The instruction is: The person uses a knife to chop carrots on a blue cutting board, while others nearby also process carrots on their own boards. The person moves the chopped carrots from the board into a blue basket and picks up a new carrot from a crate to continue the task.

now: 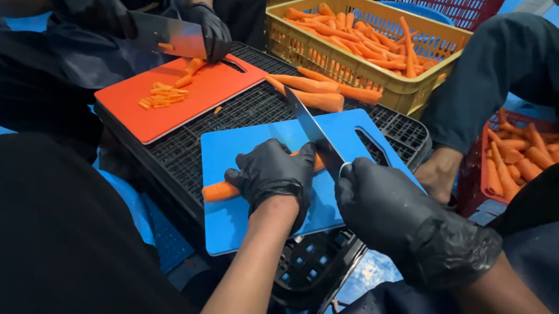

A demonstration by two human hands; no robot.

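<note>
On the blue plastic cutting board (242, 220): left hand (271, 176) clamps the long peeled orange carrot (219, 191), which sticks out at 8 o'clock. Right hand (381, 203) fisted round the steel knife (314, 132), blade at 11 o'clock.

Both of the person's hands wear thin black disposable gloves with a faint sheen. The left hand (271, 176) has its glove ending at the wrist in a snug rolled cuff, and the forearm behind it is bare, with no sleeve. The right hand (387, 207) has a looser glove (its cuff bunches into crinkled, glossy folds around the wrist), and the forearm beyond is likewise bare. Dark, plain black clothing covers the lap and legs below.
</note>
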